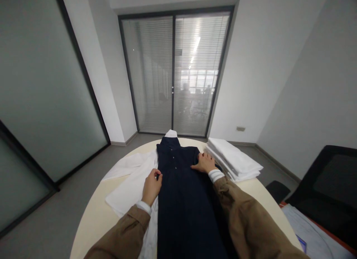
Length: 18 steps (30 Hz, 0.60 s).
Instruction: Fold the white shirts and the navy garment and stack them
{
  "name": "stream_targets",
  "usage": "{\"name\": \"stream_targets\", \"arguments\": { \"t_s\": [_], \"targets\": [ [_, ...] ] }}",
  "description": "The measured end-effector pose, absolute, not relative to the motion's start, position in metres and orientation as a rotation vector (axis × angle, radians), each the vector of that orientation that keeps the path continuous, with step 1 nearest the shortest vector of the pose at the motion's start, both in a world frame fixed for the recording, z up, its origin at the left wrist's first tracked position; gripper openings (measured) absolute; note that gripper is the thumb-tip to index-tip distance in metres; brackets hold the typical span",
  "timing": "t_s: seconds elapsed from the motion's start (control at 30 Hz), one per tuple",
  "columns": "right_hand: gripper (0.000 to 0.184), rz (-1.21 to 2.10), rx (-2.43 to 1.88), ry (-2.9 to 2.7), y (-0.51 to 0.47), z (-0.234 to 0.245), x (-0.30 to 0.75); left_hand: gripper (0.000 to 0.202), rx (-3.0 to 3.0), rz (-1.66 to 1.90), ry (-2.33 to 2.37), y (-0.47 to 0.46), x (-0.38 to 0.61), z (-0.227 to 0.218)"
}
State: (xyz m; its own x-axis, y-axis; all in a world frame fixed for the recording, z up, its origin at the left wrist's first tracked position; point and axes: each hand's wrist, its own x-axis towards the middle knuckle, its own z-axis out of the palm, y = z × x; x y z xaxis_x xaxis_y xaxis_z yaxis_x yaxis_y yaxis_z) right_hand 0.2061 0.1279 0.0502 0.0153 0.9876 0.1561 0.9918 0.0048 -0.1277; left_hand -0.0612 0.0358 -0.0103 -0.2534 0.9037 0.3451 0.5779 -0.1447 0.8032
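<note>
A dark navy shirt [184,207] with a stand-up collar and small buttons lies lengthwise on the round table, collar pointing away from me. Beneath it and out to the left spreads a white shirt [128,186]; a bit of white also shows past the navy collar. At the navy shirt's left edge, my left hand [152,186] has its thumb and fingers pinched together; what is between them is hidden. My right hand [205,163] rests on the navy shirt near its right shoulder and sleeve, thumb spread away from the bent fingers.
A stack of folded white cloth [234,158] sits at the right of the pale round table [92,214]. Beyond it, a black mesh chair [329,188] stands at right, with grey cloth [309,229] beside it. A glass door with blinds [173,73] is ahead.
</note>
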Motion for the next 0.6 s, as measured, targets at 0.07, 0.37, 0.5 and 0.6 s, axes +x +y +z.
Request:
{"name": "stream_targets", "arguments": {
  "t_s": [0.07,0.37,0.5,0.6],
  "targets": [
    [0.078,0.041,-2.117,-2.182,0.119,0.051,0.219,0.005,1.663,1.349,1.797,0.036,-0.062,-0.012],
    [0.037,0.105,-2.141,-1.727,0.118,0.067,0.239,0.006,1.627,1.375,1.816,0.036,-0.063,-0.015],
    [0.04,0.17,-2.09,-1.525,0.135,0.075,0.24,0.006,1.624,1.365,1.837,0.035,-0.063,-0.013],
    [0.044,0.154,-2.05,-1.548,0.142,0.071,0.233,0.007,1.634,1.351,1.841,0.034,-0.063,-0.012]
  ]
}}
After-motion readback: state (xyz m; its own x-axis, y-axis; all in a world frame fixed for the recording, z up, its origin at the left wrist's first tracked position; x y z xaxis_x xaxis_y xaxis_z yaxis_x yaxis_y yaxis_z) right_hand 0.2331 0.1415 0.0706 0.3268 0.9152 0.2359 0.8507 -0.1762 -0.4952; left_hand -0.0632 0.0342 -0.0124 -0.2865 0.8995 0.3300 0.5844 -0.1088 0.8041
